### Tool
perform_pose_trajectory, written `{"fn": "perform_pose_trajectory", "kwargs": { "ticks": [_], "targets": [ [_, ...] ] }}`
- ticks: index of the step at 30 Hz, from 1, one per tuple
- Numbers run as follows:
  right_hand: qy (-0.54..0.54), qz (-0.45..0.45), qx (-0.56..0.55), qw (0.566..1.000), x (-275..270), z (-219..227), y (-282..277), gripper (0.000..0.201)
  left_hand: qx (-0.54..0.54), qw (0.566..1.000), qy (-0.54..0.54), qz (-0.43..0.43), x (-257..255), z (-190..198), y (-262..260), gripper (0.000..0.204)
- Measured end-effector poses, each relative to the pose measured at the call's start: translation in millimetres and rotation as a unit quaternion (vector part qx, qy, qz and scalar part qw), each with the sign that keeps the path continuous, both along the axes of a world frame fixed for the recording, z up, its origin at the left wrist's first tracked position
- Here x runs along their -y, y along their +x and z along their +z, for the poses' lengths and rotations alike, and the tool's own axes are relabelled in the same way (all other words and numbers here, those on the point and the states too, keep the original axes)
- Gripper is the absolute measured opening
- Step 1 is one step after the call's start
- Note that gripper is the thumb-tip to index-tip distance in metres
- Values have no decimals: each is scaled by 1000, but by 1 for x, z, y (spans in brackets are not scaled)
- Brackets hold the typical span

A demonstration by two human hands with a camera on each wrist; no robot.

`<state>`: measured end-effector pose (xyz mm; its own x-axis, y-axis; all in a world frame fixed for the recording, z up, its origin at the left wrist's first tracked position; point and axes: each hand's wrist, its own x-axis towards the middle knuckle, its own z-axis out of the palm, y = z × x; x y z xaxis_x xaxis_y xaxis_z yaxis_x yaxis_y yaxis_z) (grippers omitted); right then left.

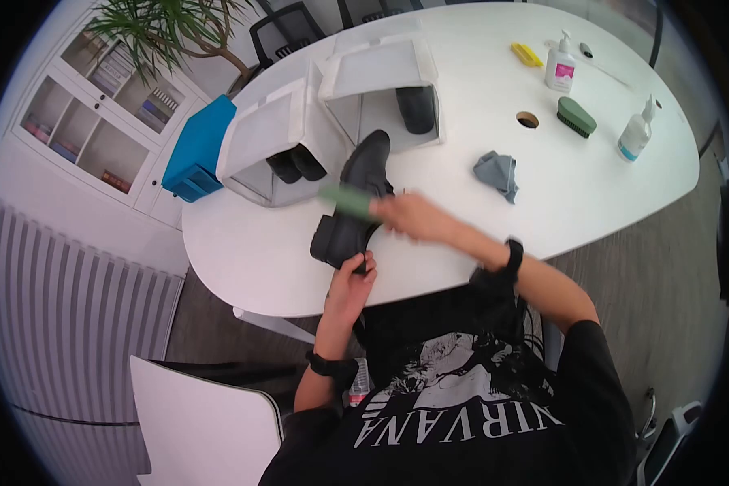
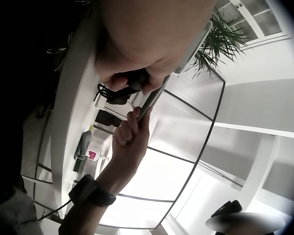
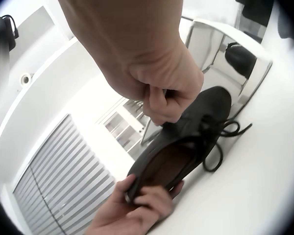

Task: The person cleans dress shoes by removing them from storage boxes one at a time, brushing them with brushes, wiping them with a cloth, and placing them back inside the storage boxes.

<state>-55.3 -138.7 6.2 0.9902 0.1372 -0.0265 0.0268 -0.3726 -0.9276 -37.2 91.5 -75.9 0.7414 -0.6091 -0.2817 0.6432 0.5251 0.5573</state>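
Note:
A black lace-up shoe (image 1: 367,174) is tilted over the white table (image 1: 429,267), its heel toward the person. My left hand (image 1: 352,279) grips it at the heel; in the right wrist view, fingers (image 3: 154,198) of this hand reach into the shoe's opening. Over the shoe, my right hand (image 1: 413,217) holds a green brush (image 1: 348,201), blurred by motion. The right wrist view shows this hand curled close above the shoe's side, with the brush mostly hidden behind it. Loose laces (image 3: 225,134) hang in loops on the shoe's far side.
Behind the shoe stand two white open-fronted boxes (image 1: 263,142) with dark footwear (image 1: 415,109) inside. A blue box (image 1: 202,150) is at left. To the right lie a grey cloth (image 1: 496,172), another green brush (image 1: 575,117), a yellow brush (image 1: 526,54), a pump bottle (image 1: 560,65) and a spray bottle (image 1: 636,134).

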Motion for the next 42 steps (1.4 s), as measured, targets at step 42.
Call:
{"fn": "perform_pose_trajectory", "kwargs": {
  "ticks": [42],
  "targets": [
    [-544, -401, 29, 736, 239, -55, -171, 31, 822, 435, 362, -64, 6, 104, -12, 54]
  ]
}}
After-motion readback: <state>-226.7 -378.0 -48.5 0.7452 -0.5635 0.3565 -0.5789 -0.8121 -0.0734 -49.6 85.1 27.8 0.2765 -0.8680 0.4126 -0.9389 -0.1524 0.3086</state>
